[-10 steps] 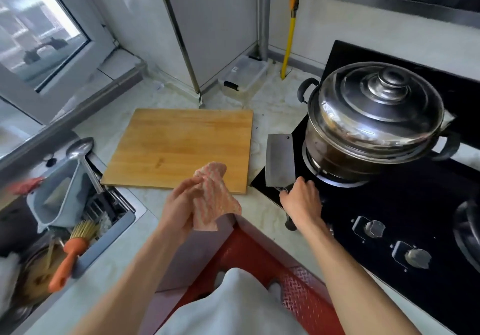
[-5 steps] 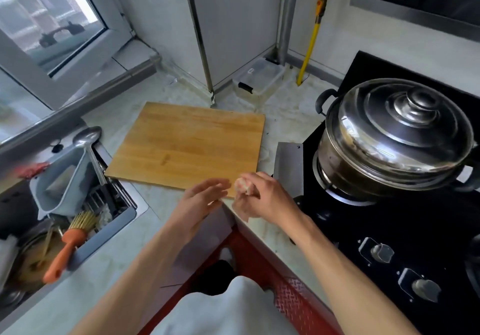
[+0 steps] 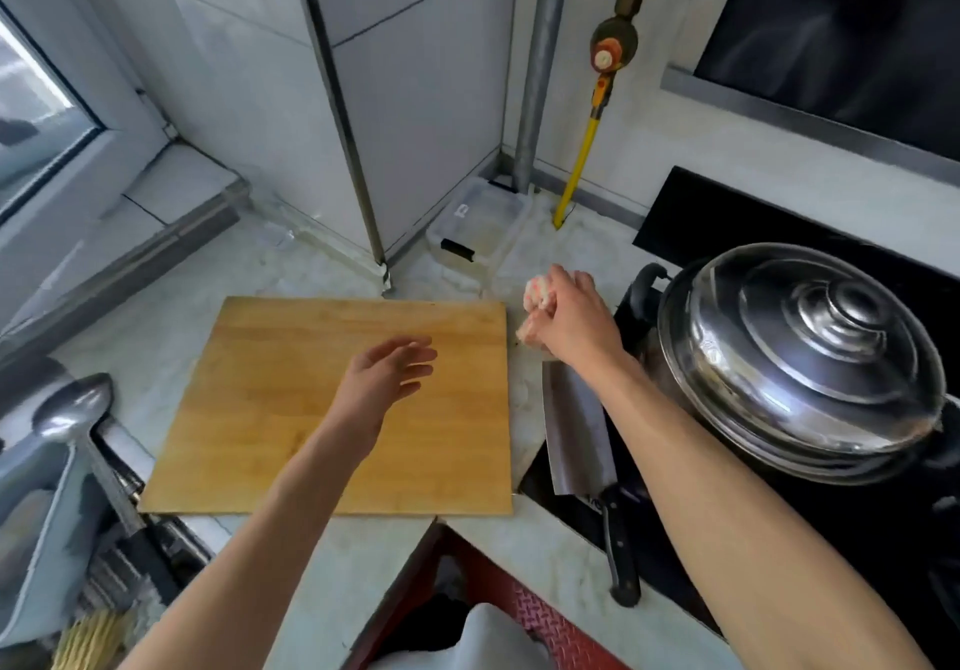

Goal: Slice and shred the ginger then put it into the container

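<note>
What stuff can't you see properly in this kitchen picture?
- The pinkish bundle in the head view: the right hand curls around most of it, so what it is stays unclear.
- The clear container: too small and glary to show any contents.
- The cleaver: the right forearm covers its far end.
- The ladle and brush: cut off by the left and bottom edges.
- Inside the pot: the lid covers it.

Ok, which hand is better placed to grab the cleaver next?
Left. The right hand grips a crumpled cloth, while the left hand is open and empty above the cutting board, beside the cleaver.
</note>
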Demonstrator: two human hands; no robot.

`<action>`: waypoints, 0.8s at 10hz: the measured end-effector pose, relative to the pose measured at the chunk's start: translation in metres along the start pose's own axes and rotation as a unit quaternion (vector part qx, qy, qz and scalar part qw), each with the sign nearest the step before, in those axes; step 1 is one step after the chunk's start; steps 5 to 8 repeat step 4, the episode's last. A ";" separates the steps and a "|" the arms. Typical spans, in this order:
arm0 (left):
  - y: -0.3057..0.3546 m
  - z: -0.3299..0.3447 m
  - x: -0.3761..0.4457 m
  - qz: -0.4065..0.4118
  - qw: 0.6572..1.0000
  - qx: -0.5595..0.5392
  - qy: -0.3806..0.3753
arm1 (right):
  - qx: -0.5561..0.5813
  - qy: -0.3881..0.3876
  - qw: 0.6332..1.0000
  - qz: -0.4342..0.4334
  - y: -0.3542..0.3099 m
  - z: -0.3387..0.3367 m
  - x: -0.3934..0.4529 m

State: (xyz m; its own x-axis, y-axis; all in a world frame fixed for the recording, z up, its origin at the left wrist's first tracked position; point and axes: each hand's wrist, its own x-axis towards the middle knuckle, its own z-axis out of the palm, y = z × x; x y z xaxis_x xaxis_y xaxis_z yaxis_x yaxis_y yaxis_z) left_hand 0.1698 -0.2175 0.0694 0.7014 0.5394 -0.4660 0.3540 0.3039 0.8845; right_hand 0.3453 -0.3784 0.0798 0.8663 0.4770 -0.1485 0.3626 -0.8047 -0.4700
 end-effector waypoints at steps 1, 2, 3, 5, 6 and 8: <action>0.016 0.000 0.028 0.008 1.000 0.020 -0.018 | -0.034 -0.025 0.999 0.021 -0.011 0.001 0.019; 0.022 -0.003 0.038 -0.004 0.999 0.030 -0.023 | -0.022 -0.017 0.999 0.031 -0.013 0.003 0.021; 0.023 -0.013 0.043 -0.012 0.998 0.060 -0.032 | -0.031 -0.041 0.998 0.029 -0.019 -0.001 0.014; 0.030 -0.024 0.045 0.013 0.997 0.075 -0.013 | -0.012 -0.041 0.999 0.011 -0.026 -0.009 0.010; 0.030 -0.024 0.045 0.013 0.997 0.075 -0.013 | -0.012 -0.041 0.999 0.011 -0.026 -0.009 0.010; 0.030 -0.024 0.045 0.013 0.997 0.075 -0.013 | -0.012 -0.041 0.999 0.011 -0.026 -0.009 0.010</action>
